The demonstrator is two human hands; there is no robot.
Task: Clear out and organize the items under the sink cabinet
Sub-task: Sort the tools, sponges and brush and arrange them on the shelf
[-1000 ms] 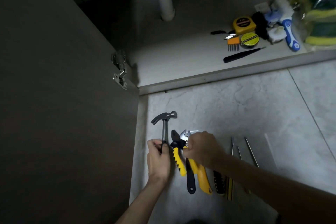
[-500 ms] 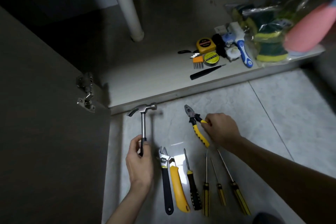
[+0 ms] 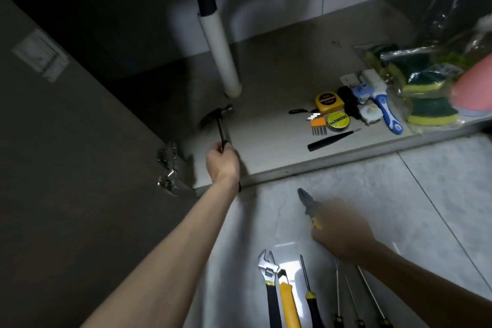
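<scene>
The left hand grips the hammer by its dark handle over the cabinet floor, shaft running away from the person, steel head toward the white drainpipe. The right hand, blurred, is wrapped round the yellow-handled pliers above the tiled floor, whose grey nose points up-left toward the cabinet. Their handles are mostly hidden.

The pale marble-tiled floor carries a chrome adjustable wrench, a yellow utility knife and four yellow-and-black screwdrivers side by side. The grey cabinet shelf carries a yellow tape measure, a black-handled pick and bagged green-yellow sponges.
</scene>
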